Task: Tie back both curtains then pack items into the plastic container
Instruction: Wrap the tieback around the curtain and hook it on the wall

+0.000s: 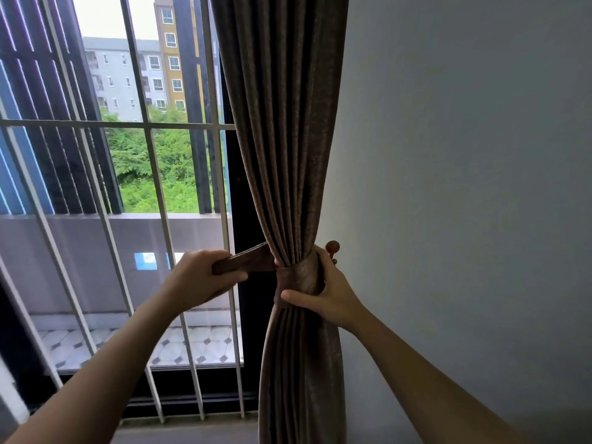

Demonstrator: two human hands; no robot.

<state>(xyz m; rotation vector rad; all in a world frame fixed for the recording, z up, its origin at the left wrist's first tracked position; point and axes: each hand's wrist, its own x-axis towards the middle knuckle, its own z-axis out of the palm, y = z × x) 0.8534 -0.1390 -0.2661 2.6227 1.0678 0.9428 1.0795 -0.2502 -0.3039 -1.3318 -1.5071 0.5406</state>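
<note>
A brown curtain (282,139) hangs gathered at the right side of the window, pinched in at waist height. A matching brown tie-back band (253,259) wraps around the gathered part. My left hand (205,278) grips the free end of the band, pulled out to the left. My right hand (323,290) grips the wrapped curtain, thumb across the front. Just behind my right hand a brown wooden hook knob (333,246) sticks out from the wall. The other curtain and the plastic container are out of view.
White window bars (147,125) run across the glass on the left, with a tiled balcony and buildings beyond. A plain grey wall (464,187) fills the right side.
</note>
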